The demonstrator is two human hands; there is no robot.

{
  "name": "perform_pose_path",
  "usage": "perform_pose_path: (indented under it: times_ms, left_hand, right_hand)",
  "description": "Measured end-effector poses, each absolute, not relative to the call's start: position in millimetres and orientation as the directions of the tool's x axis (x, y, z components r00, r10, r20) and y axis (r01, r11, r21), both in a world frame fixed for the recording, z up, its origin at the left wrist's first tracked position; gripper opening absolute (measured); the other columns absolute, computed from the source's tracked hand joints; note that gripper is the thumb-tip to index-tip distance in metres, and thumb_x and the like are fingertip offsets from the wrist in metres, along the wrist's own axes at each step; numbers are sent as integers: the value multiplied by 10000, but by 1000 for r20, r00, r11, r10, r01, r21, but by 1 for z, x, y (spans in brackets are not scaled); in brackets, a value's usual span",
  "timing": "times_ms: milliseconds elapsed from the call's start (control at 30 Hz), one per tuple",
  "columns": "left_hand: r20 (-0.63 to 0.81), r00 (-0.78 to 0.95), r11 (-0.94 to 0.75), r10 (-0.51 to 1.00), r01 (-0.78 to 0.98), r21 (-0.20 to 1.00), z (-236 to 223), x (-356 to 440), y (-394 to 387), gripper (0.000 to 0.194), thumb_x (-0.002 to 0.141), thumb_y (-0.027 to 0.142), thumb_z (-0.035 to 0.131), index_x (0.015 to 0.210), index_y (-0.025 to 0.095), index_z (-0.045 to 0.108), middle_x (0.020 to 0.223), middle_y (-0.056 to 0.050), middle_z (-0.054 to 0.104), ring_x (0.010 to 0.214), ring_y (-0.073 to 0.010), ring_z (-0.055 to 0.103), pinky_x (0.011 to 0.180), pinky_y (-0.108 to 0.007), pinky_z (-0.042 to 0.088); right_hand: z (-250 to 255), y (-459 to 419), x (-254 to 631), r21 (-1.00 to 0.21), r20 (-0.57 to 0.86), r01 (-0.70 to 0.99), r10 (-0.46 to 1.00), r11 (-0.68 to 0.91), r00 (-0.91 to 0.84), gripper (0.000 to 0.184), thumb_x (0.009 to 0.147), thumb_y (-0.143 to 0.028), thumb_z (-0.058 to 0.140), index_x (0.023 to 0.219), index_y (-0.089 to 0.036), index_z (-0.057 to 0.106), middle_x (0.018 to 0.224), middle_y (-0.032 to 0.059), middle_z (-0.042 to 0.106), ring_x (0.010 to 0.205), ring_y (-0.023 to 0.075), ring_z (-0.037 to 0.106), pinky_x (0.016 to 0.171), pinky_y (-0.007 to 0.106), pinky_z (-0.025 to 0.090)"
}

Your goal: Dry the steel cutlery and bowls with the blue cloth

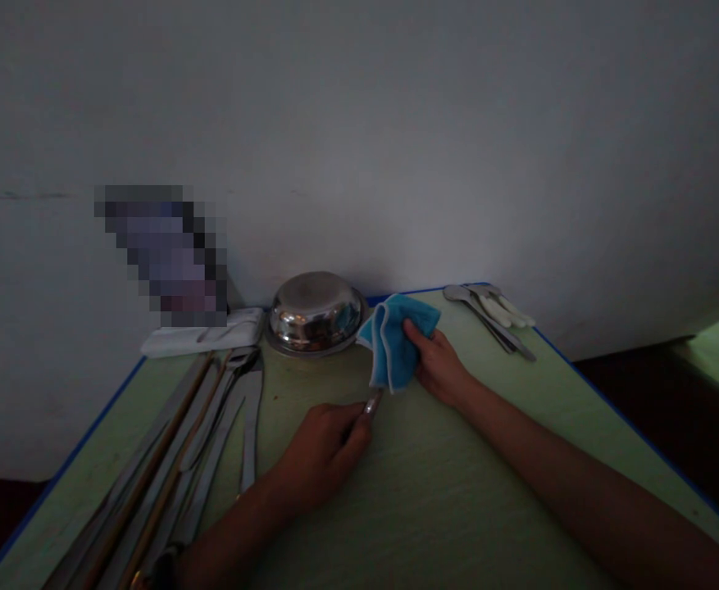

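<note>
My left hand (327,447) grips the shiny handle of a metal utensil (372,401) near the middle of the table. The utensil's far end is hidden by a folded blue cloth (399,340) with pale edging, so its kind cannot be made out. My right hand (440,366) is closed on that cloth, thumb on top, around where the utensil's end goes out of sight. Just behind the cloth, an upturned shiny metal bowl (316,315) rests near the wall.
Several long-handled metal utensils (193,459) lie along the left of the green table (457,500), partly under my left forearm. Several spoons (488,315) lie at the back right. A folded white cloth (245,328) and a blurred-out object (166,254) are at the back left, before the wall.
</note>
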State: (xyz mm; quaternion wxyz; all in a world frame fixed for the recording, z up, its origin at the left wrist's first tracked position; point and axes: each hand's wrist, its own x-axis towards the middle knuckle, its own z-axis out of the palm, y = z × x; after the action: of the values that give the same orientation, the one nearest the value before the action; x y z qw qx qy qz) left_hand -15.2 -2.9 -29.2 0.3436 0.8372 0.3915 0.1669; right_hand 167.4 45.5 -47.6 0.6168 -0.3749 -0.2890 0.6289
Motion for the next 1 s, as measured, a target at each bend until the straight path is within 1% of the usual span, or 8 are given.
perform_pose_path:
  times_ms: [133,267,400,500,600,733,867,1000]
  left_hand:
    - [14,617,-425,787,526,737,-25,-13,-5,352,905,331,280,627,179,433,558,30,440,510,-114,453,498,-224,326]
    - [-3,595,-410,803,556,723,-23,-10,-5,325,914,336,287,694,179,467,626,12,520,564,-129,506,531,-229,360]
    - [-21,574,-398,819,593,700,-27,-10,-2,317,915,338,302,730,176,501,662,-2,569,601,-143,539,559,-237,382]
    - [-16,552,-390,834,610,690,-31,-10,-1,323,913,338,310,731,172,519,664,-9,592,601,-150,551,572,-245,391]
    - [-16,534,-372,845,610,700,-30,-9,-1,311,909,337,331,764,164,545,665,-9,605,598,-152,561,584,-249,395]
    - [-2,518,-351,856,583,733,-26,-8,-1,285,897,316,365,780,156,570,712,-15,627,641,-150,577,608,-242,399]
    - [34,546,-383,837,540,750,-24,-8,-1,309,893,321,368,669,169,516,592,26,542,541,-117,515,541,-221,362]
    - [37,550,-388,834,539,747,-24,-8,-2,315,884,317,375,624,172,478,540,43,470,500,-102,461,500,-215,324]
  right_hand:
    - [-50,48,167,-808,-136,-586,988,-71,68,296,710,-429,640,882,-188,643,833,42,716,918,194,644,837,348,497]
    - [-48,47,169,-815,-152,-567,988,-118,13,275,680,-377,681,863,-175,644,841,47,717,872,197,657,822,348,507]
    - [-45,43,171,-851,-137,-495,984,-174,-110,273,668,-350,695,870,-171,653,836,35,718,799,178,668,827,346,500]
    - [-46,41,173,-901,-98,-398,975,-172,-197,281,675,-345,688,890,-165,660,866,40,716,805,167,664,850,338,484]
    - [-47,40,175,-920,-97,-351,970,-172,-222,301,668,-336,695,913,-164,659,904,46,712,809,163,661,841,327,484]
    - [-46,42,172,-876,-132,-442,978,-191,-162,278,654,-341,705,874,-175,663,850,36,715,826,176,662,837,336,487]
    - [-47,46,168,-796,-204,-582,979,-166,1,266,711,-423,636,839,-191,644,822,39,714,883,194,654,833,352,495]
    - [-48,47,165,-779,-231,-614,969,-129,90,272,736,-431,609,884,-203,620,873,39,710,938,191,637,845,348,495]
